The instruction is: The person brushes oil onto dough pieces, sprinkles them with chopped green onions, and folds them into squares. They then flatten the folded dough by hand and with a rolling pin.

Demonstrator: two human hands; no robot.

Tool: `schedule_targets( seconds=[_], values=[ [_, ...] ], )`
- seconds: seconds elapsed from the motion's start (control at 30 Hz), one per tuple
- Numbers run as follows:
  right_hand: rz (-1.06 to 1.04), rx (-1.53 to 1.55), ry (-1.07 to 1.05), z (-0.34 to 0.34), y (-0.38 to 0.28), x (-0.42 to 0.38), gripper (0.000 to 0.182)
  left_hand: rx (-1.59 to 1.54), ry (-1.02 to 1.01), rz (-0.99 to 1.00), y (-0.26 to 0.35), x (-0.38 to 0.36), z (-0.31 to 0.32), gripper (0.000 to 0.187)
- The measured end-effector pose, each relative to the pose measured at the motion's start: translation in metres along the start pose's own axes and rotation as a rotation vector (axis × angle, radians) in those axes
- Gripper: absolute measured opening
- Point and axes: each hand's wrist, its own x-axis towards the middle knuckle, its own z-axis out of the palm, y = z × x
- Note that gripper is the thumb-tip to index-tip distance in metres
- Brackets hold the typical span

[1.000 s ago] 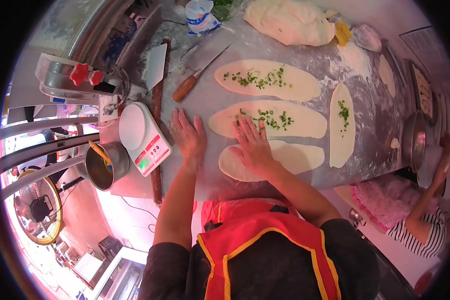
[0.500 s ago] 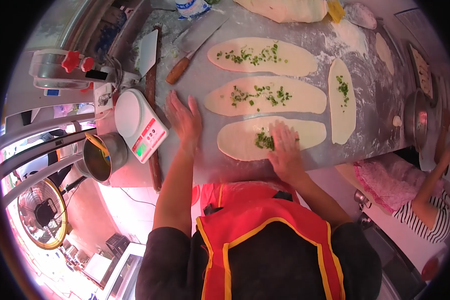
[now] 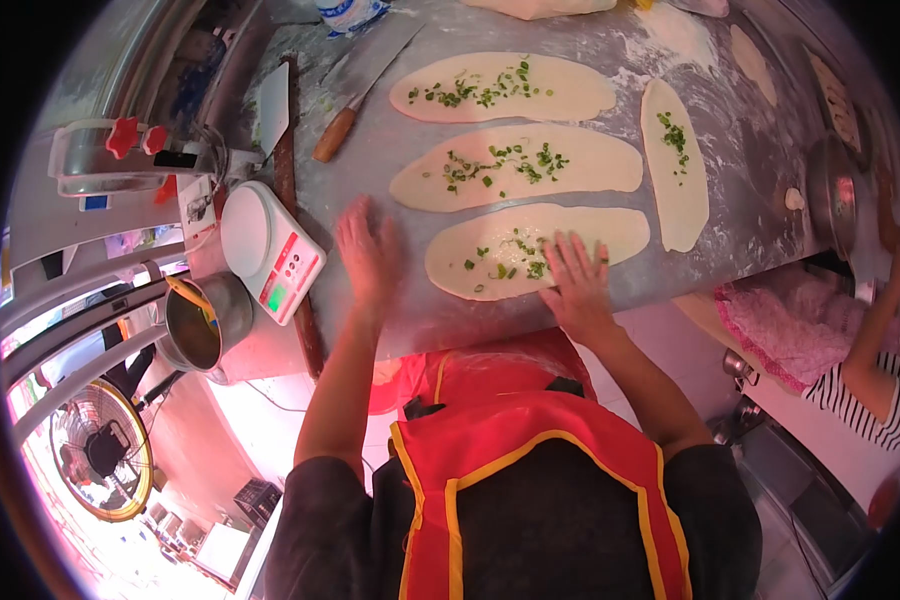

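We note our right hand [image 3: 577, 285] open, fingers spread, flat on the near edge of the nearest dough oval [image 3: 530, 262], which lies on the floured metal table [image 3: 410, 320] and carries scattered chopped scallion [image 3: 510, 268]. Our left hand [image 3: 367, 250] is open and blurred, grasping nothing, over bare table left of that oval. Two more scallion-topped ovals [image 3: 515, 165] lie beyond. Further left: a kitchen scale [image 3: 268, 250] and a wooden-handled knife [image 3: 355, 100].

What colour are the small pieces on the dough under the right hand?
Green, scattered on the pale dough sheet by the right hand; the head view shows it.
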Motion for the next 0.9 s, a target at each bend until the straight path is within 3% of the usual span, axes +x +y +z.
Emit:
schedule_targets(
  seconds=[0.17,0.27,0.4,0.6,0.7,0.8,0.9],
  values=[
    [0.216,-0.02,0.129,-0.002,0.011,-0.006,0.066,-0.213,-0.276,-0.096,0.03,-0.052,-0.015,0.042],
    [0.0,0.009,0.036,-0.006,-0.004,-0.015,0.063,-0.266,-0.357,-0.206,0.042,-0.062,-0.018,0.044],
    [0.077,-0.067,0.039,0.001,0.004,-0.005,0.063,-0.197,-0.363,-0.222,0.045,-0.06,-0.009,0.042],
    [0.206,-0.043,0.086,0.0,0.008,-0.013,0.062,-0.154,-0.575,-0.468,0.045,-0.038,-0.006,0.033],
    [0.236,-0.049,0.098,-0.001,0.006,-0.015,0.063,-0.111,-0.462,-0.263,0.045,-0.04,-0.007,0.03],
    [0.215,-0.058,0.141,-0.009,0.005,-0.012,0.063,-0.278,-0.468,-0.353,0.051,-0.047,-0.003,0.03],
    [0.109,-0.005,0.094,-0.009,-0.001,-0.017,0.062,-0.496,-0.321,-0.492,0.067,-0.05,-0.001,0.031]
  ],
)
